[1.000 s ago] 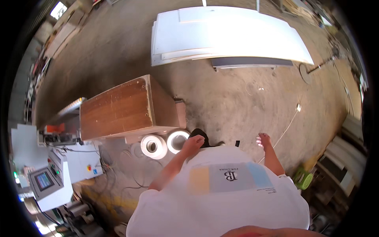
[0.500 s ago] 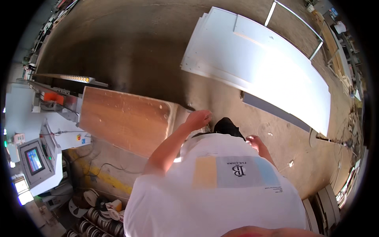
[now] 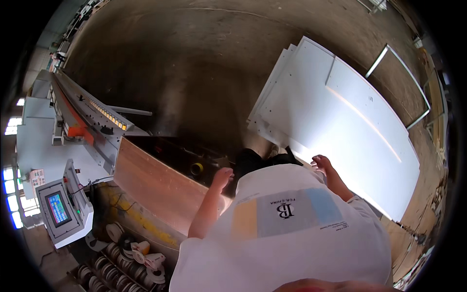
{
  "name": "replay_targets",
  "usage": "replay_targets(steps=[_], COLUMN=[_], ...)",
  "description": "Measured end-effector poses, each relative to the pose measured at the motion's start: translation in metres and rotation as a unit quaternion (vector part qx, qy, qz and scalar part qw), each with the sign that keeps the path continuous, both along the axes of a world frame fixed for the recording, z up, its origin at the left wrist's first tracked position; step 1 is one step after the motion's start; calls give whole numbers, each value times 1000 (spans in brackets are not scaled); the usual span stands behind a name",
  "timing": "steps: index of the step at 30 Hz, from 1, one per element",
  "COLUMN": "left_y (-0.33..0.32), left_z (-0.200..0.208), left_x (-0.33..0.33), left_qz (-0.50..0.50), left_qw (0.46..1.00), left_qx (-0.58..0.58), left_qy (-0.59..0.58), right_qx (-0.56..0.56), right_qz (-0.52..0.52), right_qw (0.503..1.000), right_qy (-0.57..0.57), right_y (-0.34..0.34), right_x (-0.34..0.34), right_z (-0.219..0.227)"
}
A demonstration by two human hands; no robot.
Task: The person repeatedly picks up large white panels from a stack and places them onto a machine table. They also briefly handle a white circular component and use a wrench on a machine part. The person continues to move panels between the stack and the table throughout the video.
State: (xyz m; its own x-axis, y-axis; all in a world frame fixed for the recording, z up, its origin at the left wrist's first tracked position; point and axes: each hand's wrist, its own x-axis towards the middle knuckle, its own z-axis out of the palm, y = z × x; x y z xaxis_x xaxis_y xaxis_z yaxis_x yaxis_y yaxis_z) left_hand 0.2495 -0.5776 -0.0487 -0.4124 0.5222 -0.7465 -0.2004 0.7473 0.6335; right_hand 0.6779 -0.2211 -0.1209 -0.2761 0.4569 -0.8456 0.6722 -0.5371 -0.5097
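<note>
My left hand [image 3: 222, 178] hangs beside the right end of a brown wooden box [image 3: 155, 177], fingers loosely bent with nothing visible in them. Inside the box's dark interior lies a yellow ring-shaped roll [image 3: 196, 169], likely tape. On my other side, my right hand [image 3: 320, 163] is held near the close edge of a stack of white panels [image 3: 340, 107]. Its fingers are slightly curled and apart, holding nothing. Whether that hand touches the panels cannot be told.
At the left stands a machine with a long bed [image 3: 92, 117] and a control screen [image 3: 58, 208] on a grey console. Several rolls of edging strip [image 3: 116, 267] fill a rack at lower left. A metal frame [image 3: 413, 80] stands beyond the panels.
I have stepped forward and turned, so the box's interior and yellow roll now show. The panels are now closer to my right hand. My left hand has lowered.
</note>
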Motion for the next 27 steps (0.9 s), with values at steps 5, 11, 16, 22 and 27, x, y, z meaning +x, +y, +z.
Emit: replay_targets(steps=[5,11,16,22,27], left_y=[34,164,243,382,467], left_z=[-45,-58,-125,-71,-69], left_x=[-45,-153,-327,-461,-476], left_qz=[214,-101,-339,-397,-489], left_qw=[974,975,935,912,868], left_qx=[7,-22,17,-29,-32], left_qy=[-67,199,102,103,78], right_qx=[73,83,-48,20,57], right_qz=[-6,-115,-313,-108,-369], right_qw=[995,988,945,994,926], right_qy=[63,55,78,-29,-63], right_y=[86,117,37,-60,-47], right_x=[-145,-217,-217,-297,-364], right_z=[109,84,-6,47,88])
